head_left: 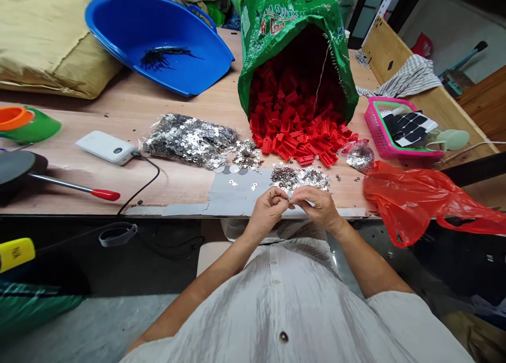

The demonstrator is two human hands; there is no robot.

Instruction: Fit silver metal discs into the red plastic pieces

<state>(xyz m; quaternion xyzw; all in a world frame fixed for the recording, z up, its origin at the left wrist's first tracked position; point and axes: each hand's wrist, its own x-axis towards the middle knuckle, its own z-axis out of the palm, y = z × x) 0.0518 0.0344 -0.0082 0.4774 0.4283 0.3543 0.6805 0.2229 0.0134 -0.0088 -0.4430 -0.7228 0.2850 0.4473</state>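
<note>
At the table's front edge, my left hand and my right hand meet with fingertips pinched together. Whatever sits between the fingers is too small to make out. Just beyond them lie a pile of dark, shiny small parts and a pile of silvery small metal pieces. A grey sheet covers the table left of my hands, with a few loose silvery pieces on it. Farther back, red plastic parts spill out of a green woven sack lying on its side.
A clear bag of metal pieces lies left of centre, near a white power bank with a black cable. Behind stands a blue scoop-shaped basin. To the right are a red plastic bag and a pink basket.
</note>
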